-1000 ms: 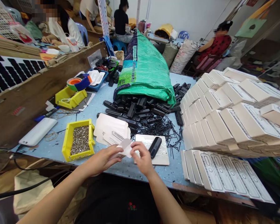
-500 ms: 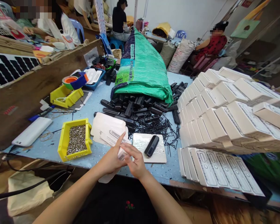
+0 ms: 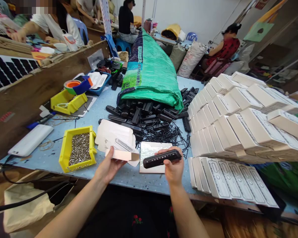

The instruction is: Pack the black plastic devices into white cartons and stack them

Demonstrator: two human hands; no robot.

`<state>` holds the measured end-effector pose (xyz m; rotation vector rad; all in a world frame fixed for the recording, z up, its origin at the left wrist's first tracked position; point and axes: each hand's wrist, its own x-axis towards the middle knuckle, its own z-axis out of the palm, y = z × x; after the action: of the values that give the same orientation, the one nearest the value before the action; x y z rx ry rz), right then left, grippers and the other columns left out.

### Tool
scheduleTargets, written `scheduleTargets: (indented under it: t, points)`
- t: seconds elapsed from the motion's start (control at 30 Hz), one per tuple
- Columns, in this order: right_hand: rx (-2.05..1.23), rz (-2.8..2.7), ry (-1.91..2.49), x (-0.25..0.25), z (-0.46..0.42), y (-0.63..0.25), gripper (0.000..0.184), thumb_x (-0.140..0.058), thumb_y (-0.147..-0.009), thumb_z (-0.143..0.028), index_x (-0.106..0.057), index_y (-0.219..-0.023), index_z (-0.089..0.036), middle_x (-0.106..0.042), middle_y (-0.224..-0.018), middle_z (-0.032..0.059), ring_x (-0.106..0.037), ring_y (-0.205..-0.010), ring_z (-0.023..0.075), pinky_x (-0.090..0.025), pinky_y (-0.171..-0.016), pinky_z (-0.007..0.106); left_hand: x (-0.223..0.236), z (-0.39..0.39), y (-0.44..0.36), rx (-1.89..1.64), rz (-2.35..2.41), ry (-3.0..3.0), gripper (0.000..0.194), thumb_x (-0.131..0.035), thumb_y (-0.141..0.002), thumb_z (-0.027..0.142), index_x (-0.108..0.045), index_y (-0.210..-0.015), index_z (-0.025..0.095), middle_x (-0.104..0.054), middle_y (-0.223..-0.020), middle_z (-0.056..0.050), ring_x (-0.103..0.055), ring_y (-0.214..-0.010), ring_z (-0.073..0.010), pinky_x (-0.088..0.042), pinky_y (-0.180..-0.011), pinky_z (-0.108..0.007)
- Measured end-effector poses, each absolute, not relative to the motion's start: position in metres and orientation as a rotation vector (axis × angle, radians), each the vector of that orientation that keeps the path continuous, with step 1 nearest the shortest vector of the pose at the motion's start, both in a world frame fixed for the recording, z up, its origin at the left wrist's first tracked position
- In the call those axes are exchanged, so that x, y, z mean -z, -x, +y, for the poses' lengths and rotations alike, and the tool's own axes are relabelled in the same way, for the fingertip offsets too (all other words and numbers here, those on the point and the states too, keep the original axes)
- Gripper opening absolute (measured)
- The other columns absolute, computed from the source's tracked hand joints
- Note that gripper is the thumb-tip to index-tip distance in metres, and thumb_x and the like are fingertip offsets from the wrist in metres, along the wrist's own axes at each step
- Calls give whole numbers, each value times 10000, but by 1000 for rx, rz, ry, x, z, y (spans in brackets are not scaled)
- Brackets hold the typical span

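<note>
Two hands in play, head view only. Left hand [image 3: 109,167] pinches a small folded carton [image 3: 123,155] by its near-left end, thumb on top, fingers under; open mouth looks to face right, hard to be sure. Right hand [image 3: 172,168] grips a black remote-like unit [image 3: 162,158] from below at its right half, fingers curled round, long axis level, left end pointing at the carton. Both are held just above the near table edge [image 3: 129,181], apart from each other.

Handling, my read: the unit is rigid plastic, light, smooth, so it could slip; mid-body grip is the safe one, buttons side up. The carton is thin card, crushes easily; hold by edges or corners, don't squeeze the faces.

Around: flat card sheet [image 3: 151,157] lies on the table just behind and below the unit. Stack of flat carton blanks [image 3: 114,135] sits left of it, behind the left hand. Yellow tray of small metal parts [image 3: 77,148] at near left. Pile of black units [image 3: 141,114] spills from a green sack [image 3: 151,72] at far centre, with loose black ties [image 3: 169,134] in front. Filled white boxes [image 3: 238,125] are stacked along the right, flat printed blanks [image 3: 230,180] close to the right hand. White device [image 3: 31,140] at far left.

Nothing sits between carton and unit; the blanks at right crowd the elbow room.
</note>
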<state>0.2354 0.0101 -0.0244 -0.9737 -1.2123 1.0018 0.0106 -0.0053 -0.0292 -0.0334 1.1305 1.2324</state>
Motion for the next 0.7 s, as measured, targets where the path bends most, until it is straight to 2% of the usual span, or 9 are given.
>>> scheduleTargets:
  t: [0.13,0.23,0.33,0.37,0.43,0.5,0.57,0.63,0.7]
  points:
    - [-881,-1329,886,24,0,-192,512,-796,-628,-523,-522,-942,-225,-593,-1213,116,-583,-1147,267,-454,-1004,468,33,-24,-31,-1059,1045,-79,424,-511,-894,471,-539,-1202,181,-649,-1156,-123,-655,-983,-220,-572,-826,-364]
    - [-1061,-1395,824,25,-4,-184,545,-780,-660,-511,-537,-1073,-252,-638,-1134,99,-634,-1042,240,-513,-922,406,42,-37,-19,-1032,1256,-553,632,-593,-779,600,-512,-1237,173,-623,-1174,-149,-614,-1079,-287,-529,-901,-456]
    - [-1305,-1530,661,26,11,-180,640,-710,-655,-645,-576,-1133,-240,-657,-1085,90,-645,-992,233,-523,-888,363,53,-43,0,-1107,1628,-1216,877,-806,-554,520,-448,-1278,179,-598,-1200,-143,-596,-1099,-310,-498,-935,-472]
    - [-1361,-1601,626,28,24,-176,678,-635,-668,-722,-602,-1124,-221,-659,-1076,93,-640,-995,234,-520,-887,358,56,-44,3,-1074,1684,-1383,889,-818,-550,471,-422,-1291,180,-614,-1164,-132,-622,-1050,-297,-513,-907,-453]
    - [-1340,-1647,769,34,63,-167,705,-443,-761,-780,-644,-1088,-190,-667,-1035,96,-634,-965,215,-511,-882,352,61,-44,4,-961,1718,-1586,785,-753,-649,412,-381,-1300,178,-651,-1053,-99,-672,-903,-254,-550,-800,-398]
    - [-1098,-1508,1184,42,113,-157,570,-413,-858,-659,-676,-1005,-176,-669,-1012,98,-620,-939,192,-484,-912,355,64,-44,1,-906,1731,-1718,678,-676,-718,363,-361,-1287,172,-662,-969,-74,-686,-793,-225,-558,-701,-350]
    - [-948,-1449,1432,49,159,-152,378,-569,-815,-515,-699,-864,-164,-673,-977,102,-602,-970,208,-435,-977,381,66,-43,-1,-887,1716,-1847,643,-655,-718,340,-364,-1263,162,-659,-964,-79,-687,-778,-227,-553,-678,-341]
    - [-946,-1467,1460,53,189,-155,258,-655,-746,-416,-687,-726,-161,-681,-888,90,-607,-946,218,-430,-976,387,67,-42,0,-857,1705,-1897,622,-643,-723,337,-370,-1252,157,-659,-971,-88,-686,-777,-228,-551,-674,-341]
    - [-973,-1486,1405,55,194,-167,223,-657,-733,-378,-672,-680,-162,-681,-844,70,-620,-894,202,-462,-928,358,67,-40,4,-832,1723,-1860,629,-641,-733,347,-369,-1265,151,-662,-984,-94,-687,-796,-229,-552,-688,-336]
